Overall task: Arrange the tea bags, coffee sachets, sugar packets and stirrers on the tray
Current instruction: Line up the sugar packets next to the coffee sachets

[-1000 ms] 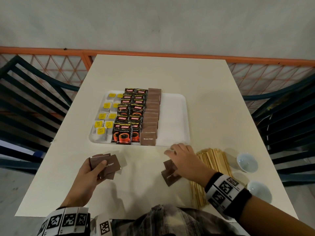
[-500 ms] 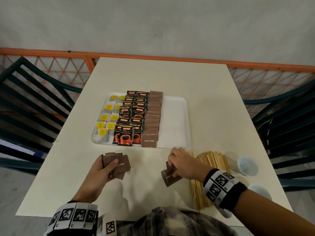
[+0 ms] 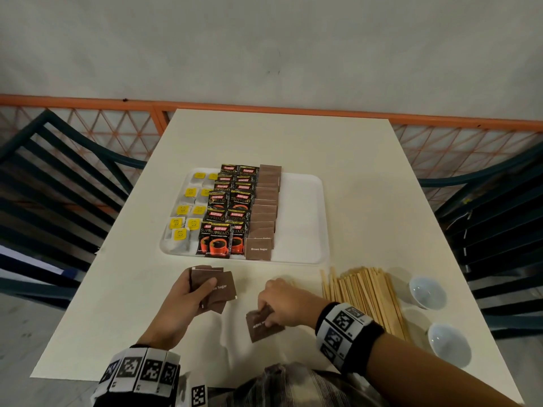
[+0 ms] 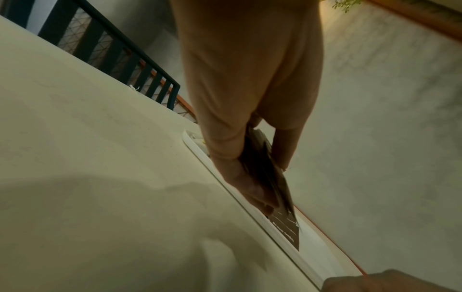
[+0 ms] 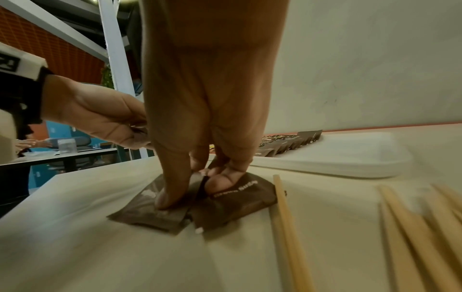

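**Both hands closed on brown sugar packets**

Left hand [image 3: 184, 301]: clasps a fanned sheaf of flat matte packets [image 3: 219, 286], near the white tray [image 3: 302, 218]. Right hand [image 3: 283, 301]: fingertips pinch two packets [image 3: 263, 326] lying on the table near the tray. Wooden stirrers [image 3: 364, 298]: loose, right of tray's near corner.

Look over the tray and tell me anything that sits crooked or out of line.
On the tray, the nearest coffee sachet lies over its two neighbours instead of keeping to the two columns. The front sugar packet sticks out towards the near rim. The tea bags run a little unevenly. Nothing looks spilled or torn.
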### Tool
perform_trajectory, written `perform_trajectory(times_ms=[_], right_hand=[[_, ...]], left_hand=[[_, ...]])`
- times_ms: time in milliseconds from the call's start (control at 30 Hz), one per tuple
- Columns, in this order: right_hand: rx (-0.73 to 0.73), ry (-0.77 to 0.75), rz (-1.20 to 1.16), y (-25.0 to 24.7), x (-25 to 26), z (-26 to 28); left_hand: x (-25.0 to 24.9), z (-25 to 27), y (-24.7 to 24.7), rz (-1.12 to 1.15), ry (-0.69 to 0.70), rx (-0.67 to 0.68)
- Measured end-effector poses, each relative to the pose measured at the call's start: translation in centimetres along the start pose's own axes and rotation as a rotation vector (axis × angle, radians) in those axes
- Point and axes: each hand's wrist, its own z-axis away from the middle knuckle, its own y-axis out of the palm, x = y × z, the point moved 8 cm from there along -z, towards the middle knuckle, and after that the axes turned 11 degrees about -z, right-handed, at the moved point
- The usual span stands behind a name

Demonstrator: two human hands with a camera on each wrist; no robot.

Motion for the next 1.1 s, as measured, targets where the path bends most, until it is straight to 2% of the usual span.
perform_trajectory(times_ms=[100,233,333,433,500,567,633,733,833,933,1100], right_hand=[[-0.034,-0.018,-0.118,-0.7,-0.2,-0.3],[-0.19,-0.072,-0.403,-3.3,-0.3,0.4],[-0.273,-0.092,-0.798,-5.1,-0.9,0.9],[-0.243,-0.14,-1.274,-5.4,-0.7,0.8],[-0.206,-0.148,-1.56,-5.3,-0.2,0.6],[-0.211,-0.127,-1.716,-5.3,-0.1,0.4],[-0.261,-0.109,-1.831,-5.5,-0.6,0.2],[-0.356,-0.09,-1.936,-5.9,-1.4,0.2],[-0.393,-0.073,-1.95,-5.7,-1.5,0.2],[-0.414,-0.056,-1.903,-5.8,-1.4,0.2],[-0.494,-0.06,-1.701,-6.7,-2.2,0.7]], left_hand=[[-0.1,0.0,0.1,-0.011,-0.002,0.0],[-0.1,-0.2,0.1,-0.025,-0.012,-0.023],[0.0,-0.7,0.5,-0.036,-0.022,-0.02],[-0.9,-0.7,2.2,-0.039,0.001,0.037],[-2.0,-0.4,4.1,-0.044,0.036,0.132],[-3.0,-0.1,5.6,-0.034,0.079,0.21],[-3.6,-0.1,6.1,0.01,0.077,0.218],[-4.1,-0.1,6.4,0.091,0.08,0.247],[-4.4,-0.1,6.7,0.006,0.114,0.258],[-4.1,-0.5,6.1,-0.028,0.105,0.187],[-3.7,-0.5,3.6,0.084,0.084,0.084]])
